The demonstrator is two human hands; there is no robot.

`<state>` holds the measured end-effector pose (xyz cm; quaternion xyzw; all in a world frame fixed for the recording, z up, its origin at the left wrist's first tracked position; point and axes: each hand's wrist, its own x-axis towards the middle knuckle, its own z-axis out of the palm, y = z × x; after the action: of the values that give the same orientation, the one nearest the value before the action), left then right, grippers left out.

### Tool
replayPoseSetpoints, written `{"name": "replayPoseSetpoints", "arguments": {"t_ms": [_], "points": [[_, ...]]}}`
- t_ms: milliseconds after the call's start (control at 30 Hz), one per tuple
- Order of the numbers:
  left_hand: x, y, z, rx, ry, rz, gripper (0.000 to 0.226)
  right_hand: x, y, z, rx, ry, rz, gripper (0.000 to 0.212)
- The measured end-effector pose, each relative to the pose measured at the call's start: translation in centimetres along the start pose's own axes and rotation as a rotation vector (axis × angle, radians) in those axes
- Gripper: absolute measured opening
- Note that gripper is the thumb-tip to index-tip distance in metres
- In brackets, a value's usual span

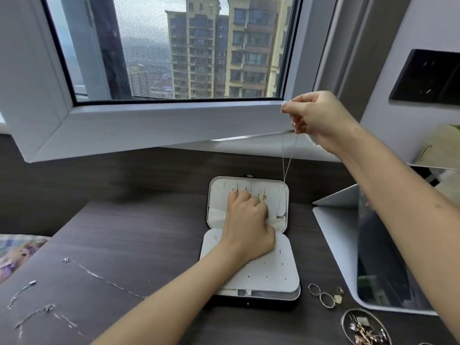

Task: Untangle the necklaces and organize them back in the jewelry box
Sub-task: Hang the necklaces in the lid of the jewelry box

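An open jewelry box (216,195) with a pale lining and a dark shell stands on the dark wooden desk, its lid upright with hooks along the top. My left hand (246,220) rests inside the lid with fingers curled against the lining, below the hooks. My right hand (316,118) is raised near the window frame and pinches a thin silver necklace (288,160). The chain hangs down to the lid's right side, where its pendant (281,215) lies against the lining. Three more silver chains (99,277) lie stretched out on the desk at the left.
An open window sash (149,125) juts over the back of the desk. Two rings (321,295) and small earrings lie right of the box. A round dish of jewelry (363,327) sits at the front right, beside a white-framed standing mirror (348,257).
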<state>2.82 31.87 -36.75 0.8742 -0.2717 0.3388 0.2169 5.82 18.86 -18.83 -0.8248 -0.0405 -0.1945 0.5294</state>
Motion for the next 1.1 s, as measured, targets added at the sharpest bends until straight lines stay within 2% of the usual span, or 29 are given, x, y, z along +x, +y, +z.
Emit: {"name": "replayPoseSetpoints", "arguments": {"t_ms": [200,367,467,667,767,933,1100], "points": [[-0.1,-0.1,-0.1,-0.007,-0.005,0.005,0.018,0.3,-0.6,-0.3,0.012,0.038,-0.011,0.014],[-0.2,-0.1,-0.1,-0.025,-0.010,-0.004,0.018,0.3,-0.5,-0.1,0.001,0.037,-0.015,0.012],[-0.2,-0.1,0.0,-0.038,-0.013,-0.015,0.009,-0.2,0.1,0.1,-0.038,0.007,-0.012,0.012],[-0.1,-0.1,-0.1,-0.024,-0.008,-0.014,0.006,-2.5,2.4,0.9,-0.201,-0.120,0.001,0.015],[-0.1,-0.1,-0.1,-0.020,-0.001,-0.011,0.016,-3.7,3.4,1.4,-0.297,-0.139,-0.004,0.015],[-0.1,-0.1,-0.2,-0.029,-0.004,-0.015,0.019,-5.1,4.8,1.8,-0.508,-0.200,-0.018,0.016],[0.0,-0.1,-0.2,-0.018,-0.016,-0.020,0.021,-5.9,6.2,2.7,-0.722,-0.164,-0.060,0.015]]}}
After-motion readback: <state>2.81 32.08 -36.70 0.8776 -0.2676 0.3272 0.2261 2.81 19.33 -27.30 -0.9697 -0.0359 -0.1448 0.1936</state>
